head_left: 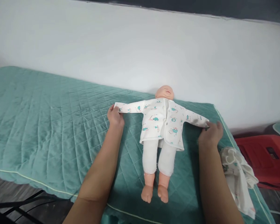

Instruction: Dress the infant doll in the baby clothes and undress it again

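As far as visible, one green quilted cloth cover (49, 130), with one red case (254, 149) beyond the right edge. On the cover, one white-bodied baby doll with peach plastic head and feet (151, 157), face up. Around the torso, one white printed cloth jacket (154, 129): two sleeves (132, 107) apparently on, front seemingly left to fasten. Near the right edge, one crumpled white printed cloth (241, 183). Pinched in the left hand (116, 116), one cuff (118, 105); in the right hand (211, 133), the second.

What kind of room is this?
Maybe a bedroom or a childcare practice room; I can't be sure. A green quilted cover stretches along a white wall, and a doll in a patterned jacket lies on it.
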`<state>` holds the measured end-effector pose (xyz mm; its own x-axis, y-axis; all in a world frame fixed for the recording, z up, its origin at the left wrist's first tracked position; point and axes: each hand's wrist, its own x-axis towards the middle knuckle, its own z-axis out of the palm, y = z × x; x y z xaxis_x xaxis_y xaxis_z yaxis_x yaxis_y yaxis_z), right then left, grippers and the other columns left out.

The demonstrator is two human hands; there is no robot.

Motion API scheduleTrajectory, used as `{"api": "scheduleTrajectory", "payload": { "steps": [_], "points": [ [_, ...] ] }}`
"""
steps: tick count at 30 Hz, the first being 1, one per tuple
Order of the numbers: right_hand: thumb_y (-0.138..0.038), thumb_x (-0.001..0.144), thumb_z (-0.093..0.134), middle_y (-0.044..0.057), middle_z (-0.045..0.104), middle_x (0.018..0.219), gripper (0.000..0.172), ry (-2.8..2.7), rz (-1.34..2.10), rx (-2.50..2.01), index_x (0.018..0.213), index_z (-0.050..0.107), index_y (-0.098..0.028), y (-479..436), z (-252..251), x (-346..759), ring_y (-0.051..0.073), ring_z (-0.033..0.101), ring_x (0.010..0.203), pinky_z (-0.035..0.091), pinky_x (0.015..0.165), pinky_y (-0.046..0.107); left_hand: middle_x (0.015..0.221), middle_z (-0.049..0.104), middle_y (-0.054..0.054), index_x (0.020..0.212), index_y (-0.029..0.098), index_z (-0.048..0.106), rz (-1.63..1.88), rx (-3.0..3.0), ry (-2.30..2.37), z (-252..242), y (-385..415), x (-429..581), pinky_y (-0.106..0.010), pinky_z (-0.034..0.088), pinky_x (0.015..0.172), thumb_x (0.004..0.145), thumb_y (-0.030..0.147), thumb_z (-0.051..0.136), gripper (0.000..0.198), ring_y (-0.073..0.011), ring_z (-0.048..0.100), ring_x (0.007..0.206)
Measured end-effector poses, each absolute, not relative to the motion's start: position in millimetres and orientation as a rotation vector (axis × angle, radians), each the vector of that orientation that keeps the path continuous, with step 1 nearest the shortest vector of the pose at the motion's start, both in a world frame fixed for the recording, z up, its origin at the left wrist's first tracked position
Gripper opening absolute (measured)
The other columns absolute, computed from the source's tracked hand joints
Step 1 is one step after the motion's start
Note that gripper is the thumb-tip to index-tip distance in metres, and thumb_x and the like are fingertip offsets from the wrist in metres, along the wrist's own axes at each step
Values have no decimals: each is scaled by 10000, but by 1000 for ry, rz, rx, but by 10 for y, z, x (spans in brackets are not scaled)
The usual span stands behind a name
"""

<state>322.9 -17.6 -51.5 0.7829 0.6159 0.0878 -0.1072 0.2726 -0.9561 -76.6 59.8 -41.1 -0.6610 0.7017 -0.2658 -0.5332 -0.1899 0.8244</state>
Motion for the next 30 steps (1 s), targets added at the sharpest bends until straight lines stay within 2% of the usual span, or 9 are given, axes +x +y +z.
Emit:
{"api": "scheduleTrajectory", "payload": {
  "steps": [2,3,5,9,12,16,22,27,30],
  "points": [
    [-147,719,644,41,394,1556,596,-549,339,-1247,1277,474,-273,-261,-389,3071,167,279,1525,239,1270,398,1123,666,-69,1052,156,510,2012,268,1318,-386,564,-779,-333,520,1034,889,-22,467,245,-110,667,1012],
    [-170,738,668,56,401,1575,598,-612,275,-1270,1303,496,-261,-304,-319,2962,184,303,1520,227,1273,406,1210,643,-79,1077,156,503,2068,311,1344,-367,537,-769,-323,475,1091,881,-27,476,270,-105,640,1102],
    [-252,800,672,81,456,1554,518,-827,258,-1272,1303,549,-240,-374,-188,2705,216,399,1472,317,1229,443,1325,600,-75,1122,168,515,2178,521,1407,-317,456,-695,-299,385,1175,857,-29,508,330,-104,568,1256],
    [-377,887,618,78,661,1223,312,-1232,353,-1307,1161,637,-230,-355,6,2219,218,636,1114,528,948,414,1278,654,-36,1174,233,594,2024,1298,1348,-201,178,-349,-353,403,1177,892,86,543,322,-154,585,1268],
    [-416,901,583,50,675,975,212,-1429,334,-1440,957,637,-218,-150,143,2011,194,627,878,512,827,370,1318,661,-63,1236,227,610,1609,1760,1163,-130,-54,-69,-410,427,1167,922,177,562,321,-201,590,1286],
    [-521,870,600,54,654,836,306,-1649,318,-1792,813,528,-229,216,361,1927,221,593,783,466,758,362,1447,588,-115,1322,207,562,1311,2050,1033,-106,-222,99,-457,407,1193,940,205,562,383,-225,519,1387],
    [-297,911,452,146,700,901,158,-2025,229,-2032,821,547,-209,497,594,1923,274,610,816,408,697,343,1452,579,-135,1214,199,611,1292,2150,981,-129,-225,72,-477,409,1195,988,228,500,253,-220,482,1424],
    [-253,916,431,111,691,867,152,-2151,134,-1895,850,559,-205,564,646,1829,243,578,752,366,653,327,1473,551,-140,1223,195,607,1265,2195,976,-112,-239,65,-459,405,1202,989,245,506,259,-221,466,1433],
    [-283,942,439,78,660,824,166,-2039,173,-1802,833,545,-216,530,572,1794,229,564,737,405,699,341,1487,532,-144,1245,199,599,1243,2224,967,-108,-244,57,-467,381,1220,986,260,515,279,-228,456,1441]
  ]
}}
